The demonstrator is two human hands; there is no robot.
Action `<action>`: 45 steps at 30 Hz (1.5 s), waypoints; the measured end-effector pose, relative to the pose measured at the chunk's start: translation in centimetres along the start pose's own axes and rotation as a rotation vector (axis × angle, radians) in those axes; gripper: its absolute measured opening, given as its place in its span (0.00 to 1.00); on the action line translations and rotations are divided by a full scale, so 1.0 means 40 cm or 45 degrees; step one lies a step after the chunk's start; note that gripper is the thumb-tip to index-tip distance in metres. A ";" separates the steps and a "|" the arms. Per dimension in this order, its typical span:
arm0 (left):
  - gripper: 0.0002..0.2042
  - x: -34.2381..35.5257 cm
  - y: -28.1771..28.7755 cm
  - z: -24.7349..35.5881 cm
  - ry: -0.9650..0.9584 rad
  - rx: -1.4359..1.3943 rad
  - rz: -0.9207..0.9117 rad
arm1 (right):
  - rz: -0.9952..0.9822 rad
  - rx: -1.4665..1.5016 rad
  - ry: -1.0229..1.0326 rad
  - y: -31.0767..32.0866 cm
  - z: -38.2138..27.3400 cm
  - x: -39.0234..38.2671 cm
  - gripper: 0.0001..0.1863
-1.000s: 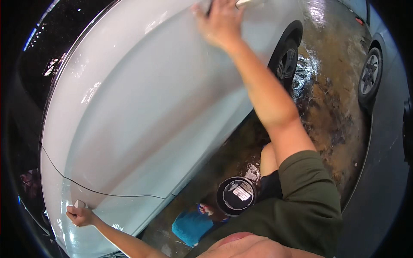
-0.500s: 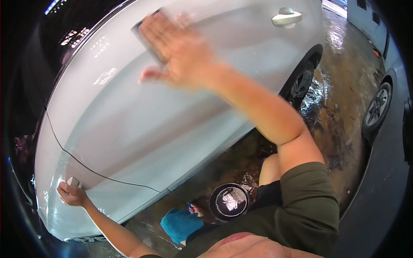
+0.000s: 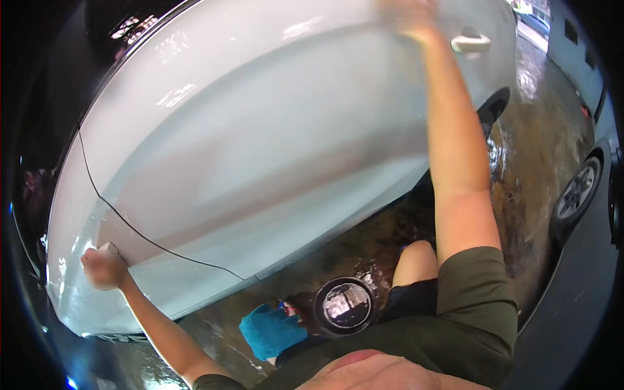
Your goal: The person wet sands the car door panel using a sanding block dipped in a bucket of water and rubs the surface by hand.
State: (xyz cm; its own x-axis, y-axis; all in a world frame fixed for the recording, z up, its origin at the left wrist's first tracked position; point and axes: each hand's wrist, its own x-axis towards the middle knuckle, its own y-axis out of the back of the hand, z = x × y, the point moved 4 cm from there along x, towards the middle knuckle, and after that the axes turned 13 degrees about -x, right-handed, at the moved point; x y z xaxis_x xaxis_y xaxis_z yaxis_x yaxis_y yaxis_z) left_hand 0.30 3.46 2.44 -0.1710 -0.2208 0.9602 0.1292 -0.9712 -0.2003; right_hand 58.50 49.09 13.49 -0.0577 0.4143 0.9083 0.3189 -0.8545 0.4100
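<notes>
A white car door (image 3: 260, 149) fills the view, with its handle (image 3: 469, 43) at the upper right. My right hand (image 3: 411, 16) is stretched up against the door just left of the handle. It is blurred, and the dark pad it pressed flat a moment ago cannot be made out. My left hand (image 3: 101, 268) is a fist against the lower left panel, beside the door seam (image 3: 130, 227). A small white piece (image 3: 108, 247) peeks out above its knuckles.
The floor (image 3: 520, 149) is wet and brown. The white car's rear wheel (image 3: 494, 110) is at the right, and another car's wheel (image 3: 575, 192) is further right. A blue object (image 3: 270, 331) and a round dark container (image 3: 344, 305) sit by my bare knee (image 3: 416, 260).
My right hand swept left across the door and then back right and up towards the handle. My left fist stayed on the lower left panel.
</notes>
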 end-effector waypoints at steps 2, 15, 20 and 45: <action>0.20 -0.006 -0.021 0.013 -0.005 0.099 -0.078 | -0.081 0.272 -0.009 0.009 -0.065 0.000 0.44; 0.22 0.022 0.046 -0.028 0.057 0.033 0.020 | -0.187 0.225 0.032 0.059 -0.196 -0.061 0.43; 0.22 0.006 0.079 -0.098 0.097 0.077 -0.069 | -0.134 0.259 0.258 0.185 -0.292 -0.107 0.47; 0.22 0.023 0.068 -0.061 0.135 -0.010 -0.018 | -0.088 0.322 0.210 0.149 -0.315 -0.100 0.53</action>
State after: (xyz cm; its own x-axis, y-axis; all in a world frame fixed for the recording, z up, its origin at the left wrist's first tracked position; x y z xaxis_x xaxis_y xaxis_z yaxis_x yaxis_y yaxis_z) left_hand -1.91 0.40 2.31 -0.2754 -0.2152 0.9369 0.1183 -0.9748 -0.1892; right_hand 48.70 38.41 13.36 -0.2337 0.3945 0.8887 0.5328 -0.7126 0.4565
